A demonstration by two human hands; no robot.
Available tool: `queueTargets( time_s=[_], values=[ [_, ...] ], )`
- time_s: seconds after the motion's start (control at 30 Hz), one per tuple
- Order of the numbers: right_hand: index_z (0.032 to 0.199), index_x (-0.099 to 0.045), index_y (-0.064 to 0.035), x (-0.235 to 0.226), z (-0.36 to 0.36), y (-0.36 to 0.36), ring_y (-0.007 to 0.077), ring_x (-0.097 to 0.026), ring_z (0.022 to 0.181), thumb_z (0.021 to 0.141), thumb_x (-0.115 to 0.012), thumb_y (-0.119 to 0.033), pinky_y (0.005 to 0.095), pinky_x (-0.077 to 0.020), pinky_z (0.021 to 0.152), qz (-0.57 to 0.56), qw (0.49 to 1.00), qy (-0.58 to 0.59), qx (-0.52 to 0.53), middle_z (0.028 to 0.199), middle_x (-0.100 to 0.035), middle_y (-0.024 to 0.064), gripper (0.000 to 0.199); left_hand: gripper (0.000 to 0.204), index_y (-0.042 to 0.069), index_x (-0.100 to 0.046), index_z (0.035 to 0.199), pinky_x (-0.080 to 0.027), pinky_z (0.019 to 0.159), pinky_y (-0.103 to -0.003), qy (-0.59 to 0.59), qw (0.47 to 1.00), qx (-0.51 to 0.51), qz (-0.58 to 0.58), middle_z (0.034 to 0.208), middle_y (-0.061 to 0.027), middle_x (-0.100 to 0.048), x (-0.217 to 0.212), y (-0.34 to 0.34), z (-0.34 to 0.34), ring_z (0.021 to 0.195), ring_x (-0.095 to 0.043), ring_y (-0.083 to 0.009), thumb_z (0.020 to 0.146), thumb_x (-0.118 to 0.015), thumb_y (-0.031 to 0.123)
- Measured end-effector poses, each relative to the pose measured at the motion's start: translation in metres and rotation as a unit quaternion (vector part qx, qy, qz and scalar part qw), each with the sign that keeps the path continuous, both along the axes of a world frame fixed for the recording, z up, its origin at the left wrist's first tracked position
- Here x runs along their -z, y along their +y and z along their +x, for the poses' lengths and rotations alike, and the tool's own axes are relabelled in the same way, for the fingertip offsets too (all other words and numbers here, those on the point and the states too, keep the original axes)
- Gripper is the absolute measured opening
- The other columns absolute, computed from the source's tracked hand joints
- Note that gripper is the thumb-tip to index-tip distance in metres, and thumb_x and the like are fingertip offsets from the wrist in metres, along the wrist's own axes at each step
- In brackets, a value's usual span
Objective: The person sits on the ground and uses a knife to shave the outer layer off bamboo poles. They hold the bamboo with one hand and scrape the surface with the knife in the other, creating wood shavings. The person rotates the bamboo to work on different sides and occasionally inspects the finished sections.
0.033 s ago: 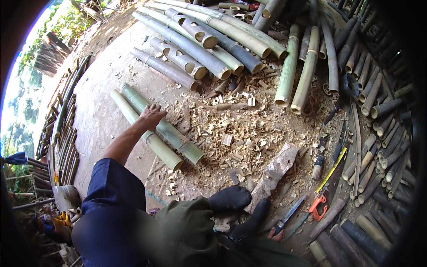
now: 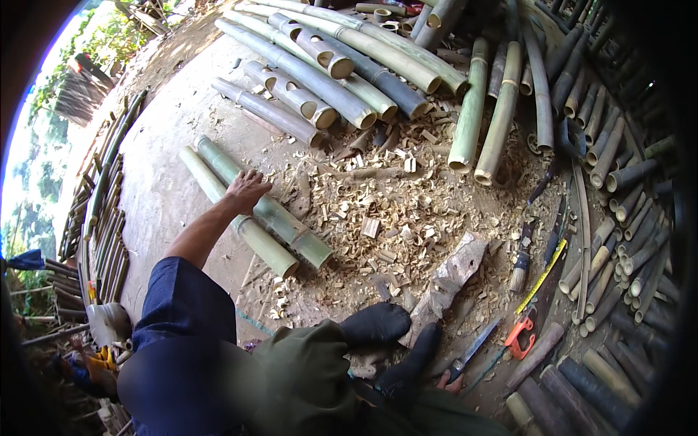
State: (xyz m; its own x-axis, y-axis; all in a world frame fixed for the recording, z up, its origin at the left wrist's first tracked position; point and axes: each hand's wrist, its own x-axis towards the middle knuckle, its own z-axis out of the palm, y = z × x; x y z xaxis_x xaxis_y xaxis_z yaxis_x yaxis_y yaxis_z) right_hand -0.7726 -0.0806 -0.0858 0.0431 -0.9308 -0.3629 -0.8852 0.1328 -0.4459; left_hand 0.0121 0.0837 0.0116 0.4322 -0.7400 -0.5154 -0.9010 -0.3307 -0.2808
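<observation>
Plainly, in the head view we see our left hand (image 2: 249, 191) lying open, palm down with the fingers spread, on the greener bamboo pole (image 2: 294, 231), which lies on the left half of the floor (image 2: 156, 182). Just beside it, on the side toward the floor's left edge, a paler bamboo pole (image 2: 265, 245) runs nearly parallel, and our forearm crosses above it. Our right hand (image 2: 452, 385) is low in the view, partly hidden by our trouser leg; its visible fingers are closed on the dark handle of a bladed tool (image 2: 478, 341), the blade slanting away toward the floor's right edge. Near that blade lies an orange-handled tool (image 2: 519, 340), and a yellow measuring strip (image 2: 542, 277) stretches beyond it. Before our dark-covered feet (image 2: 376, 324) a rough wooden block (image 2: 448, 285) rests aslant, with pale chips (image 2: 363, 207) strewn around it and over the middle of the floor. Toward the floor's far edge we have notched bamboo pieces (image 2: 291, 94) among long poles (image 2: 305, 73), and along the right edge many short bamboo lengths (image 2: 602, 265) lie stacked.
</observation>
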Motion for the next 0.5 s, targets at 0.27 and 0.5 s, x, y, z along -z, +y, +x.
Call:
queueTargets(
  time_s=[0.27,0.5],
  values=[
    [0.122,-0.065,0.0019,0.021,-0.018,0.009,0.0481,-0.066,0.085,0.097,-0.073,-0.039,0.0549,-0.0503,0.075,-0.02,0.999,-0.009,0.042,0.094,-0.067,0.028,0.048,0.062,0.014,-0.068,0.113,-0.04,0.113,-0.05,0.117,0.96,0.11,-0.23,0.122,-0.006,-0.066,-0.021,-0.06,-0.062,0.129,-0.057,-0.0298,0.055,-0.087,0.013],
    [0.121,-0.065,0.0028,0.005,0.0,0.019,0.0435,-0.067,0.086,0.097,-0.073,-0.037,0.0521,-0.0515,0.076,-0.11,0.993,-0.033,0.02,0.093,-0.068,0.0249,0.048,0.064,0.017,-0.065,0.129,-0.04,0.116,-0.051,0.171,0.947,0.15,-0.226,0.118,-0.0089,-0.064,-0.026,-0.156,-0.185,0.117,-0.06,-0.0253,0.07,-0.092,0.022]
  ],
)
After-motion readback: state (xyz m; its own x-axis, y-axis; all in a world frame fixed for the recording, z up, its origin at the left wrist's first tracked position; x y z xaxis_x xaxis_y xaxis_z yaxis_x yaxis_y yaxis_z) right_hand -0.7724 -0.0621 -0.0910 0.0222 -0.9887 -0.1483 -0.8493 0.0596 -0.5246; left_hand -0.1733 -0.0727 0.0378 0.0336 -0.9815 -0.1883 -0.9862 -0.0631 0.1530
